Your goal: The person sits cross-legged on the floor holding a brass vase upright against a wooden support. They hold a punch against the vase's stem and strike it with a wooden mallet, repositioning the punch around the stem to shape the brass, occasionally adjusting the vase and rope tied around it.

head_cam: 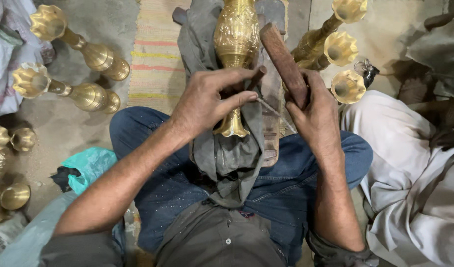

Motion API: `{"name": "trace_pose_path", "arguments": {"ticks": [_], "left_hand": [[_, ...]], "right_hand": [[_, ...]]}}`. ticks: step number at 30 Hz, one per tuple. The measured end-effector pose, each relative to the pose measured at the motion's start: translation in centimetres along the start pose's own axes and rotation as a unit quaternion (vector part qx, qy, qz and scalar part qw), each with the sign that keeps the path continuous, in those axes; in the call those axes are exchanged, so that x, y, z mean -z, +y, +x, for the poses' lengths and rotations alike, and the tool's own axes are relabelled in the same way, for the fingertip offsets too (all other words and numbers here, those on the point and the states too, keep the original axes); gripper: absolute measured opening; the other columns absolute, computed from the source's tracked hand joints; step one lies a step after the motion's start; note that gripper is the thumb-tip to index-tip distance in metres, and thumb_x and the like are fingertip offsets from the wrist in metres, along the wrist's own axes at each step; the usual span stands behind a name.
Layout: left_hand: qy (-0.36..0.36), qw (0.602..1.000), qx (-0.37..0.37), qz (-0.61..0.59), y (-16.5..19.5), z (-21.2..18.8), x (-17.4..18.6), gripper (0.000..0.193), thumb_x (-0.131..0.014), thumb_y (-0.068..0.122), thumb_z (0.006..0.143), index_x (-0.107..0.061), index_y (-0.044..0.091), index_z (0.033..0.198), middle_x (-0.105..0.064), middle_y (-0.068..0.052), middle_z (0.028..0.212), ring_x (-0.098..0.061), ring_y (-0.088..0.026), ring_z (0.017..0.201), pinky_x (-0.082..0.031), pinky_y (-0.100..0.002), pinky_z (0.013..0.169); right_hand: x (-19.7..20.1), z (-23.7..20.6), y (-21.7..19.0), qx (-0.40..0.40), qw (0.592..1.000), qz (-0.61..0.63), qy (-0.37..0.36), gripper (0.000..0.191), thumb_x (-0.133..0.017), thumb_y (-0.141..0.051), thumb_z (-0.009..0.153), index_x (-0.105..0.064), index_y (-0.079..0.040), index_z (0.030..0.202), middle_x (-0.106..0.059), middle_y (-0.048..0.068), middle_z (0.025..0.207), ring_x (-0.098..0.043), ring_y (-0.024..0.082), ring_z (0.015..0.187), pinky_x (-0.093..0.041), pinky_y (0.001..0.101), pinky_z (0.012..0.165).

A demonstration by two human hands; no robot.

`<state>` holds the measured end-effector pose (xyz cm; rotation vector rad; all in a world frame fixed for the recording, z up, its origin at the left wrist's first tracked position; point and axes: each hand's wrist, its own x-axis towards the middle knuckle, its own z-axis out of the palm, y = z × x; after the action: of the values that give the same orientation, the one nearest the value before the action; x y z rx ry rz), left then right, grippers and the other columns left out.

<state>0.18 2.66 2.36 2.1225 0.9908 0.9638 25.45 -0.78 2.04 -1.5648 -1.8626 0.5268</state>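
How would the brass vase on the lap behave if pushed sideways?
The brass vase lies on its side on a grey cloth; its round body would probably roll. It looks metal, so likely stiff and heavy for its size. The polished surface may be slippery; the left hand steadies it.

My head camera gives me soft, fairly dim, even light, possibly from above; shadows pool under the brass vases (91,96) on the floor. Glare streaks the engraved brass vase (236,34) in my lap. Centre is sharp; edges bow and soften slightly
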Motion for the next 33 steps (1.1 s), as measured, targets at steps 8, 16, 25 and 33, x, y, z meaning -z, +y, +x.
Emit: {"name": "trace_pose_path", "arguments": {"ticks": [8, 16, 25, 33], "left_hand": [[-0.017, 0.998, -0.032, 0.047, -0.5, 0.4, -0.2, 0.038, -0.075, 0.03, 0.1, -0.07, 0.004, 0.127, -0.076, -0.013, 0.118, -0.077, -0.024, 0.101, -0.064, -0.037, 0.088], [-0.039, 0.998, -0.015, 0.041, -0.5, 0.5, 0.0, 0.037, -0.073, 0.029, 0.1, -0.07, 0.003, 0.127, -0.077, -0.014, 0.113, -0.078, -0.023, 0.096, -0.065, -0.037, 0.084], [-0.046, 0.998, -0.007, 0.04, -0.1, 0.6, 0.5, 0.038, -0.074, 0.029, 0.1, -0.07, 0.003, 0.127, -0.078, -0.013, 0.108, -0.078, -0.024, 0.092, -0.063, -0.038, 0.082], [-0.054, 0.998, 0.002, 0.022, -0.2, 0.7, 0.6, 0.039, -0.073, 0.03, 0.1, -0.07, 0.005, 0.129, -0.077, -0.012, 0.11, -0.077, -0.023, 0.098, -0.063, -0.037, 0.085]], "right_hand": [[1.1, -0.2, -1.2, 0.003, 0.998, -0.055, 0.019, 0.053, -0.074, -0.003, 0.086, -0.056, -0.005, 0.136, -0.072, 0.021, 0.114, -0.072, 0.039, 0.105, -0.055, 0.0452, 0.085], [2.3, -0.7, -0.6, -0.015, 0.992, -0.1, 0.073, 0.025, -0.082, -0.011, 0.097, -0.065, -0.005, 0.114, -0.071, 0.017, 0.095, -0.07, 0.035, 0.087, -0.054, 0.044, 0.078], [2.8, -0.5, -0.1, -0.022, 0.997, -0.067, 0.009, 0.028, -0.077, -0.007, 0.091, -0.062, 0.001, 0.114, -0.069, 0.011, 0.094, -0.069, 0.025, 0.086, -0.051, 0.0404, 0.077], [2.3, -0.9, 0.9, -0.083, 0.994, 0.062, 0.027, 0.026, -0.077, -0.006, 0.096, -0.053, -0.001, 0.104, -0.054, 0.021, 0.088, -0.053, 0.037, 0.081, -0.05, 0.0472, 0.079]]}}
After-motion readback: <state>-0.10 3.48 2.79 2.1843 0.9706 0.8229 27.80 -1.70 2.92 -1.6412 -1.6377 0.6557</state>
